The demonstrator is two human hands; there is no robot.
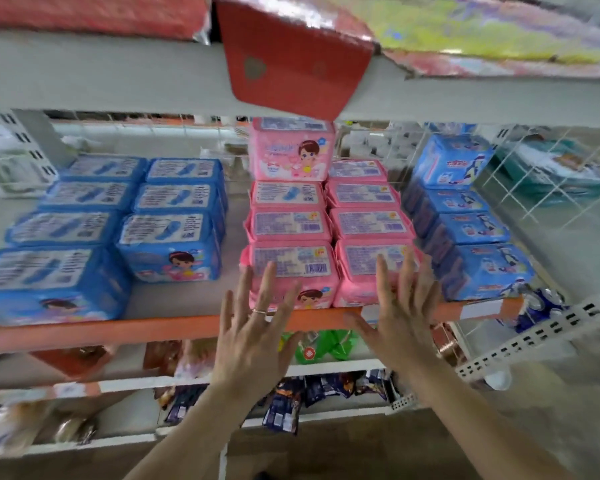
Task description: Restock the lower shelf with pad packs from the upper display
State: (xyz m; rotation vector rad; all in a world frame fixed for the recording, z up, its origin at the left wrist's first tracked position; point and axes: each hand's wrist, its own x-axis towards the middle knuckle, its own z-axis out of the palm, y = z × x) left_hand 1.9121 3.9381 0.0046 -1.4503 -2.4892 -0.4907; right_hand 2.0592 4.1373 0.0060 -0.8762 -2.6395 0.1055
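Note:
Pink pad packs fill two rows in the middle of the orange-edged shelf, with one pink pack stacked upright at the back. Blue pad packs lie to the left. More blue packs line the right side. My left hand is spread, fingers straight, in front of the front left pink pack. My right hand is also spread, fingertips over the front right pink pack. Neither hand holds anything. A red pack hangs over the edge of the upper shelf.
Red and green-yellow packages lie on the upper shelf. A white wire grid bounds the shelf on the right. Below the orange edge are shelves with green packets and dark snack packets. A perforated white upright juts out at right.

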